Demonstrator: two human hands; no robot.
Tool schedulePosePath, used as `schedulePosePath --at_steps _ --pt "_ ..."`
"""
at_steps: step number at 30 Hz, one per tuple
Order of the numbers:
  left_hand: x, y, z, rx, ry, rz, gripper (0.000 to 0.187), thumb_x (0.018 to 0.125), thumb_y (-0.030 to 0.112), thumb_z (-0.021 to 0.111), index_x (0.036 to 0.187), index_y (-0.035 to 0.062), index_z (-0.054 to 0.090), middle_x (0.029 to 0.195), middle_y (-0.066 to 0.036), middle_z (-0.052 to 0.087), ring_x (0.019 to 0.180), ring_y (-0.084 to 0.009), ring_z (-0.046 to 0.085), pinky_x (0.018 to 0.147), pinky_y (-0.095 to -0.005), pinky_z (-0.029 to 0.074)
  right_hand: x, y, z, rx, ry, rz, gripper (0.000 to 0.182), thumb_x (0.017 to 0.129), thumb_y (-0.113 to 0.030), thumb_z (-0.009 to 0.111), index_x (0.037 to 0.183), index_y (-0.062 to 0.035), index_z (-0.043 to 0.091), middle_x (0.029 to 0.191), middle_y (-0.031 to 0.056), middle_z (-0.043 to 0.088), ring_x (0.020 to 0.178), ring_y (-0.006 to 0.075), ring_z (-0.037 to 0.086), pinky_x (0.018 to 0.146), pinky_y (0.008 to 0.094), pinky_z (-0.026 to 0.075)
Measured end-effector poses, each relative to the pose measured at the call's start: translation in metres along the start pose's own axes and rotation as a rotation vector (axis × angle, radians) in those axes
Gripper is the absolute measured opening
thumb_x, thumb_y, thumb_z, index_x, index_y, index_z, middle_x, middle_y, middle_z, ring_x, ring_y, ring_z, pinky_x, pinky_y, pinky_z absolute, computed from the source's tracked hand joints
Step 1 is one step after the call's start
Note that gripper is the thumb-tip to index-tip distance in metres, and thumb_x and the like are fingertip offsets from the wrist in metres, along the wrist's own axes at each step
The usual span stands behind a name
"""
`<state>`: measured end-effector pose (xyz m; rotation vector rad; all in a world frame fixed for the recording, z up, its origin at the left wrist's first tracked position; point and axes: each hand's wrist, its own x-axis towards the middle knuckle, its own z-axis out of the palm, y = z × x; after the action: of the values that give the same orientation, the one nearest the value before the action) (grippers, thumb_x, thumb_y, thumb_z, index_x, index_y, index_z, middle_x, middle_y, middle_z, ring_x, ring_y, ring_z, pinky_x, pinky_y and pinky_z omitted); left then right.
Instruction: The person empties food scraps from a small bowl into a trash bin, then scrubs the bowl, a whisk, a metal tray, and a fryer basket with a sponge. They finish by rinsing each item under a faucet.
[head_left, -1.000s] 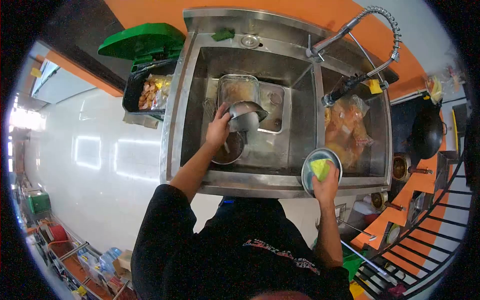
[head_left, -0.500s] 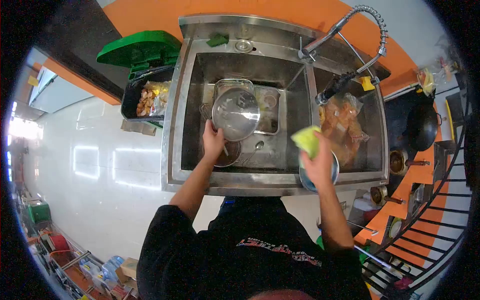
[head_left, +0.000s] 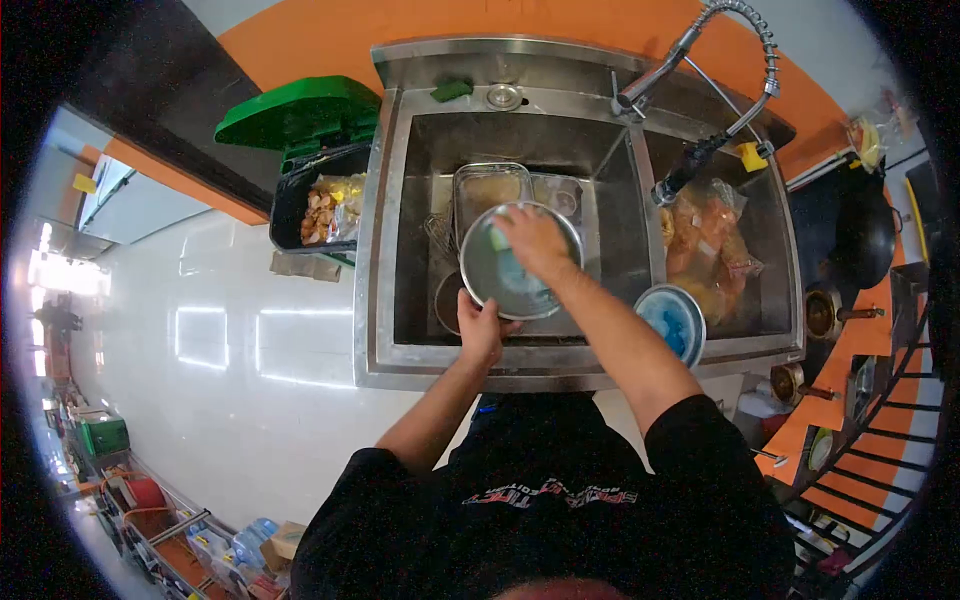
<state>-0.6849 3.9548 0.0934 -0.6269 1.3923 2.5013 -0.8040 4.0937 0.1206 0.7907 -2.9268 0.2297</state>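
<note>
A round metal bowl (head_left: 522, 292) is held tilted over the left basin, its inside facing me. My left hand (head_left: 482, 330) grips it at the lower-left rim. Inside the bowl, my right hand (head_left: 533, 240) presses a yellow-green sponge (head_left: 500, 240) against the metal; the hand covers most of the sponge. Behind and below the bowl lie rectangular metal trays (head_left: 493, 170). A whisk (head_left: 437, 234) leans at their left, and a brownish round vessel (head_left: 447, 304) is partly hidden by the bowl. Near my right forearm sits a bowl with blue liquid (head_left: 672, 322).
The right basin (head_left: 765, 300) holds plastic bags of orange-brown food (head_left: 708, 240). Above it hangs a spring faucet (head_left: 680, 175). A green-lidded bin (head_left: 300, 110) with eggshells stands left of the sink. A green scouring pad (head_left: 452, 90) lies on the back ledge.
My right hand has moved left with the sponge, from above the blue-liquid bowl into the metal bowl. My left hand has brought the metal bowl lower and slightly right.
</note>
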Motion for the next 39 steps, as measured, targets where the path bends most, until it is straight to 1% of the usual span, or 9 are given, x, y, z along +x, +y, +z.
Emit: schedulePosePath --at_steps 6,10,13,18,24,26,30,34,39 --pt "0.025 0.009 -0.008 -0.007 0.080 0.108 0.037 0.088 -0.003 0.046 0.120 0.0074 0.031 0.114 -0.017 0.050 0.092 -0.0330 0.065 0.063 -0.0456 0.063 -0.014 -0.024 0.006 0.214 -0.484 0.424 0.039 0.085 -0.015 0.060 0.122 -0.0047 0.053 0.106 0.0182 0.065 0.093 0.0379 0.066 0.083 0.0475 0.052" --pt "0.018 -0.014 0.002 -0.083 0.213 0.111 0.045 0.086 -0.002 0.048 0.123 0.0124 0.028 0.116 -0.013 0.047 0.089 -0.0236 0.061 0.051 -0.0365 0.061 -0.018 -0.033 0.064 0.431 -0.445 0.345 0.039 0.082 -0.014 0.059 0.118 -0.0005 0.051 0.101 0.0244 0.063 0.091 0.0435 0.062 0.080 0.0529 0.050" --pt "0.013 -0.031 -0.007 -0.028 0.035 0.056 0.064 0.084 -0.005 0.045 0.140 0.0199 0.026 0.128 -0.013 0.046 0.102 -0.0305 0.059 0.064 -0.0471 0.061 -0.013 -0.032 0.062 0.458 -0.113 0.129 0.043 0.083 -0.007 0.058 0.124 -0.0074 0.048 0.111 0.0215 0.061 0.099 0.0404 0.062 0.081 0.0498 0.052" --pt "0.006 -0.026 -0.003 -0.055 0.069 -0.048 0.057 0.088 -0.008 0.040 0.139 0.0153 0.030 0.131 -0.014 0.047 0.110 -0.0308 0.059 0.073 -0.0479 0.058 -0.015 -0.004 -0.014 0.153 -0.240 0.165 0.039 0.082 -0.008 0.059 0.120 -0.0121 0.052 0.111 0.0143 0.057 0.102 0.0342 0.062 0.079 0.0464 0.053" --pt "0.041 -0.020 -0.013 0.066 0.085 0.190 0.046 0.093 -0.007 0.044 0.136 0.0061 0.034 0.131 -0.015 0.048 0.112 -0.0272 0.057 0.090 -0.0390 0.051 -0.042 -0.036 -0.074 0.528 0.488 0.172 0.038 0.075 0.003 0.057 0.111 -0.0100 0.060 0.106 0.0171 0.054 0.100 0.0369 0.059 0.082 0.0423 0.051" --pt "0.051 -0.016 -0.016 0.072 0.079 0.257 0.043 0.095 -0.005 0.046 0.136 0.0056 0.035 0.130 -0.015 0.049 0.112 -0.0260 0.057 0.090 -0.0388 0.051 -0.050 -0.031 -0.077 0.543 0.537 0.258 0.039 0.077 0.003 0.056 0.114 -0.0103 0.057 0.116 0.0133 0.056 0.102 0.0322 0.060 0.086 0.0413 0.052" --pt "0.074 -0.026 -0.030 0.121 0.121 0.058 0.042 0.095 -0.003 0.049 0.135 0.0057 0.038 0.127 -0.014 0.053 0.109 -0.0258 0.058 0.090 -0.0393 0.051 -0.056 -0.011 -0.053 1.406 0.787 0.547 0.031 0.087 -0.011 0.059 0.118 -0.0052 0.056 0.115 0.0052 0.057 0.105 0.0162 0.055 0.096 0.0330 0.043" --pt "0.079 -0.036 -0.025 0.286 -0.345 -0.117 0.039 0.096 0.007 0.055 0.133 0.0030 0.044 0.128 -0.012 0.053 0.109 -0.0225 0.057 0.095 -0.0342 0.047 -0.046 0.005 -0.025 1.788 0.382 0.618 0.038 0.094 -0.033 0.057 0.123 -0.0095 0.057 0.120 0.0059 0.060 0.108 0.0170 0.058 0.092 0.0313 0.045" --pt "0.108 -0.079 -0.044 -0.477 -0.947 -0.249 0.039 0.102 0.032 0.042 0.131 0.0072 0.046 0.128 -0.009 0.054 0.113 -0.0252 0.054 0.097 -0.0398 0.045 -0.066 0.010 0.046 2.269 0.032 0.811 0.048 0.087 -0.053 0.056 0.115 -0.0149 0.062 0.101 0.0031 0.066 0.090 0.0223 0.064 0.077 0.0405 0.053"
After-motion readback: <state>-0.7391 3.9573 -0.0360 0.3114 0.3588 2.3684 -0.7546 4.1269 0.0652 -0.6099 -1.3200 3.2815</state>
